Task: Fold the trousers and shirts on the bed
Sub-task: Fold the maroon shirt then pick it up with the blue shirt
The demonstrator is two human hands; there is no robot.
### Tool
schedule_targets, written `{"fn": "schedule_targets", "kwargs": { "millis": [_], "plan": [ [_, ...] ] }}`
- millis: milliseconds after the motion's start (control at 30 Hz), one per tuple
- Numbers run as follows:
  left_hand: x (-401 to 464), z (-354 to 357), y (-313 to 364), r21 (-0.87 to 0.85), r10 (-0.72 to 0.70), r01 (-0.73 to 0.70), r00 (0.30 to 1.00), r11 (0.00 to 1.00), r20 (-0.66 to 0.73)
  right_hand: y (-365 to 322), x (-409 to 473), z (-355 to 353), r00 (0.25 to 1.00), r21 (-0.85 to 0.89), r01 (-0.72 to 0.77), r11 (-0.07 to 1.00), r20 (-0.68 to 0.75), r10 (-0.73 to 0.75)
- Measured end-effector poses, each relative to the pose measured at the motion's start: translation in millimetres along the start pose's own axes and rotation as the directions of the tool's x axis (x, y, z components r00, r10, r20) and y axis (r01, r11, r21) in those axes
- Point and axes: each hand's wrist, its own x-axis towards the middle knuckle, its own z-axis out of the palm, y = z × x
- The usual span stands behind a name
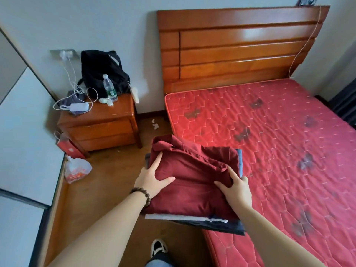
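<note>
A folded dark red shirt (194,178) is held up over the near left corner of the bed (279,143), stacked on folded blue and dark garments (212,224). It's gripped at both sides, left hand (152,180) and right hand (236,186) each curled round the fabric.

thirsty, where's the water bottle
In the head view, the water bottle stands upper left on the nightstand, in front of the black backpack.

Wooden nightstand (100,124) beside red mattress (279,141), orange headboard (240,47), pale walls (77,22)
</note>
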Motion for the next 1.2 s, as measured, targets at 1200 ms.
{"fn": "schedule_targets", "kwargs": {
  "millis": [1200],
  "plan": [
    [530.8,-71.2,62.2,0.131,0.326,-0.452,0.788,0.883,0.523,-192.2,296.7,134.9,0.738,0.271,-0.569,0.776,-0.247,0.627]
  ]
}}
